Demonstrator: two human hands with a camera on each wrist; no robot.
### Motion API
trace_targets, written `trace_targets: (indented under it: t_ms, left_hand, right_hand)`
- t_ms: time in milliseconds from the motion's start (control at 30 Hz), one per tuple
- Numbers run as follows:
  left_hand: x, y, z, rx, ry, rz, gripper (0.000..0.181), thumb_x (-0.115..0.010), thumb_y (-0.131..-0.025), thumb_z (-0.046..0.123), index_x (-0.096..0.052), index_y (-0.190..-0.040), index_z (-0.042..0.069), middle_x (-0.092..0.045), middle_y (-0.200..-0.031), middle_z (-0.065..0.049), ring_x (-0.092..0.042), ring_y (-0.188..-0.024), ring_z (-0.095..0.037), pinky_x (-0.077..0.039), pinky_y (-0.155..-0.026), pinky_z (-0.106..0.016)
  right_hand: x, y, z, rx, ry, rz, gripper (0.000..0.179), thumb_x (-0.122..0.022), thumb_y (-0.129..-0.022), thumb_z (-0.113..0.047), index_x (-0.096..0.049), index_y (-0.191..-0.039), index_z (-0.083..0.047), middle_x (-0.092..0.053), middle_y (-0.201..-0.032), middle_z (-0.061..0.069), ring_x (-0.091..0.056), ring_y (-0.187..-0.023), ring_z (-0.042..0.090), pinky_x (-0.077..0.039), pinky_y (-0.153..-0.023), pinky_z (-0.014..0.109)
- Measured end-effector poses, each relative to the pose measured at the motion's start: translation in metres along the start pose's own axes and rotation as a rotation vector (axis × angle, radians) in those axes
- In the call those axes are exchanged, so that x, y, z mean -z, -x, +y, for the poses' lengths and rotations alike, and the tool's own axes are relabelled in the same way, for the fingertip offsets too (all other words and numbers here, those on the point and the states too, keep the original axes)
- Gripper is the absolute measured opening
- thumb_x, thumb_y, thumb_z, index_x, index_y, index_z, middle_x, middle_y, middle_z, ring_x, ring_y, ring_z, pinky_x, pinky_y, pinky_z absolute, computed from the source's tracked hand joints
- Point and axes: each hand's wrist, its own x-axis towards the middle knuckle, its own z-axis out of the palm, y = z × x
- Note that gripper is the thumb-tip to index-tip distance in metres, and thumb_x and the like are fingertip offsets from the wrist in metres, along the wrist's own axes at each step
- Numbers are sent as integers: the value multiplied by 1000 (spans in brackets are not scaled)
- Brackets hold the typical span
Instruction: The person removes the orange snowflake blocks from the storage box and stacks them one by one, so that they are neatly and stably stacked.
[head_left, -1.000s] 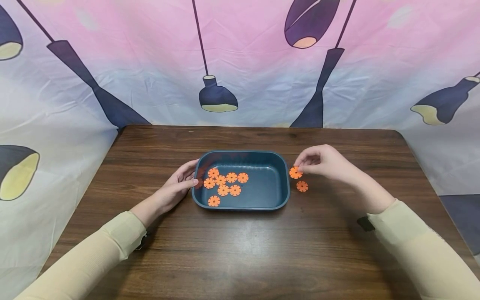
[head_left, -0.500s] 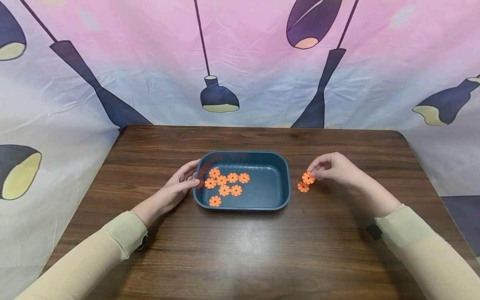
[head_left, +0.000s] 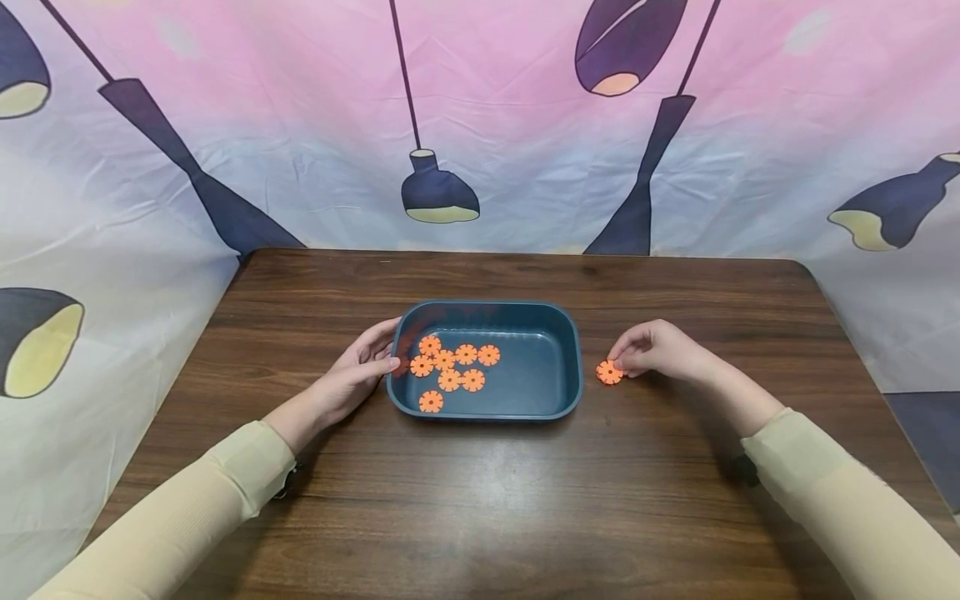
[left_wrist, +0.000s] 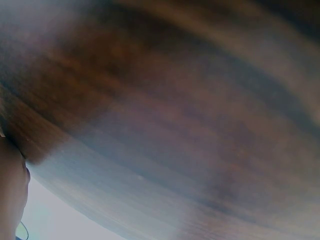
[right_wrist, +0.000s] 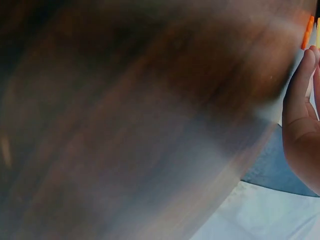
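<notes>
A dark teal rectangular tray (head_left: 525, 398) stands in the middle of the table, with several orange notched discs (head_left: 473, 380) lying in its left half. My left hand (head_left: 358, 360) grips its left end, thumb over the rim and fingers along the outer wall. To the right of the tray, my right hand (head_left: 660, 350) pinches an orange notched disc (head_left: 609, 372) between thumb and fingertips, close over the table. This disc covers the spot where another disc lay. The right wrist view catches the fingertips and an orange disc edge (right_wrist: 308, 33) at its far right.
The dark wood-grain table (head_left: 480, 517) runs back to a hanging cloth (head_left: 517, 192) printed with lamps, which also falls on both sides. Mostly blurred tabletop fills the left wrist view, with part of the left hand (left_wrist: 12, 190) at its edge.
My right hand has moved right and toward me, bringing its disc from beside the tray rim onto the loose disc, which it now hides. My left hand has stayed on the tray.
</notes>
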Motion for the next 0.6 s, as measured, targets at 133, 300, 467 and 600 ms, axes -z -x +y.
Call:
trace_targets:
  t_ms: [133, 300, 467, 600]
  left_hand:
    - [0, 0, 0, 0, 3, 1, 62, -50, -107, 1, -31, -165, 11, -42, -159, 1, -49, -139, -3, -48, -108, -15]
    - [0, 0, -1, -2, 10, -1, 62, -50, -107, 1, -31, -165, 11, -44, -157, 4, -49, -139, -3, -48, -108, -16]
    - [1, -1, -1, -7, 13, -5, 62, -52, -107, 3, -31, -165, 11, -44, -157, 3, -49, -139, -4, -48, -108, -16]
    - [2, -2, -2, 2, 7, -3, 62, -51, -107, 2, -30, -165, 11, -42, -159, 1, -48, -140, -4, -47, -108, -16]
  right_hand:
    - [-1, -2, 2, -8, -11, 4, 19, -69, -97, 6, -71, -111, 18, -79, -100, 19, -71, -76, 2, -64, -72, 24]
    - [-2, -3, 3, -18, 4, 14, 20, -70, -97, 4, -72, -112, 17, -79, -100, 19, -70, -75, 3, -63, -73, 23]
    - [-3, -3, 3, -14, 46, 21, 19, -70, -97, 2, -73, -111, 15, -79, -99, 18, -69, -76, 3, -62, -72, 23]
    - [-3, -2, 3, -5, 85, 34, 18, -72, -97, 2, -74, -110, 13, -79, -97, 18, -69, -76, 4, -61, -71, 22]
